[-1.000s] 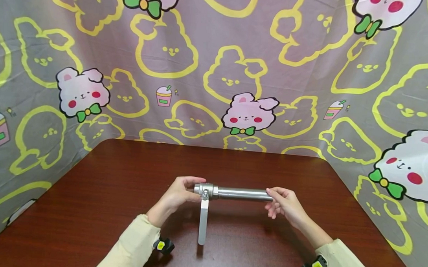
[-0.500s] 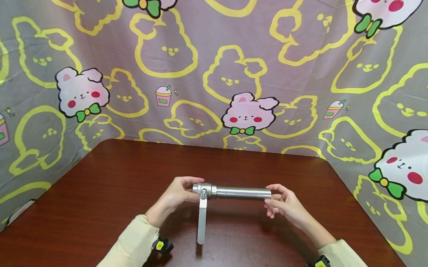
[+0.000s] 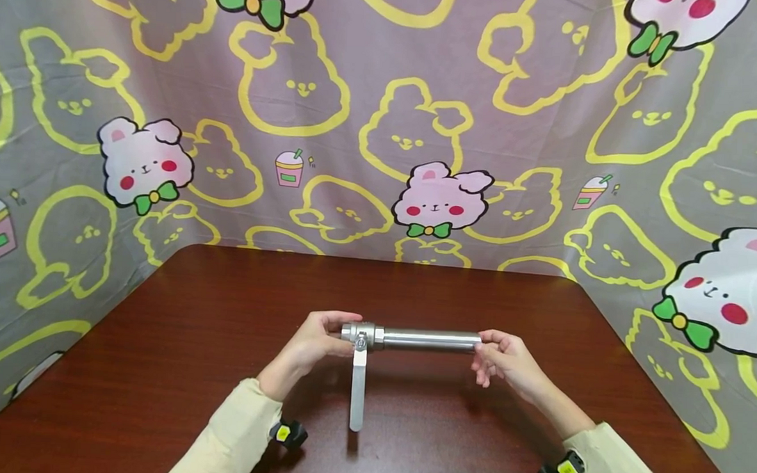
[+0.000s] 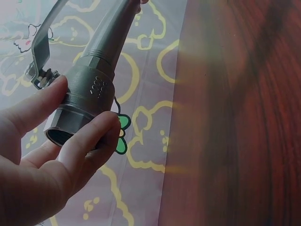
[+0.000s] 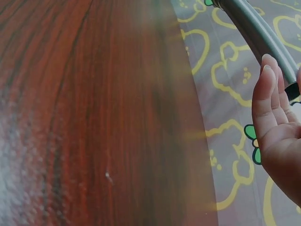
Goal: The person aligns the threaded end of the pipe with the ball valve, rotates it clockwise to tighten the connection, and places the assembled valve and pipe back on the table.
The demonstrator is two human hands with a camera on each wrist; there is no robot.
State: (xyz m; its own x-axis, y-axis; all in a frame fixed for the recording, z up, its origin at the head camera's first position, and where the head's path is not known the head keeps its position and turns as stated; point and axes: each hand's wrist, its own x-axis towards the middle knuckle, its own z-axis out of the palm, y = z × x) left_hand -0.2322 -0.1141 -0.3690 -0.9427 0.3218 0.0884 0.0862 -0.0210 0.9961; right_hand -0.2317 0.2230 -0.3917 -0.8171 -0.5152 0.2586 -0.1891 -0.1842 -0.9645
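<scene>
A steel ball valve (image 3: 367,335) with a flat lever handle (image 3: 358,392) is raised over the table. My left hand (image 3: 312,342) grips its open left end, thumb on the near side and fingers round the far side. From the valve's other end a straight steel pipe (image 3: 431,341) runs level to the right. The thumb and fingers of my right hand (image 3: 506,359) pinch the pipe's free end, with the lower fingers hanging loosely below it. In the left wrist view, raised marks show on the valve body (image 4: 96,87). The pipe's dark open mouth (image 5: 292,90) appears in the right wrist view.
Beneath the hands lies a dark red-brown wooden table (image 3: 258,281). A grey curtain (image 3: 360,55) printed with rabbits and yellow outlines closes off the back and both sides. A small black wrist camera (image 3: 291,435) sits below the left cuff, another wrist camera (image 3: 558,472) by the right.
My right thumb and fingers have loosened at the pipe's end, shifted their hold, and closed on it again. The left hand and the valve have stayed nearly still.
</scene>
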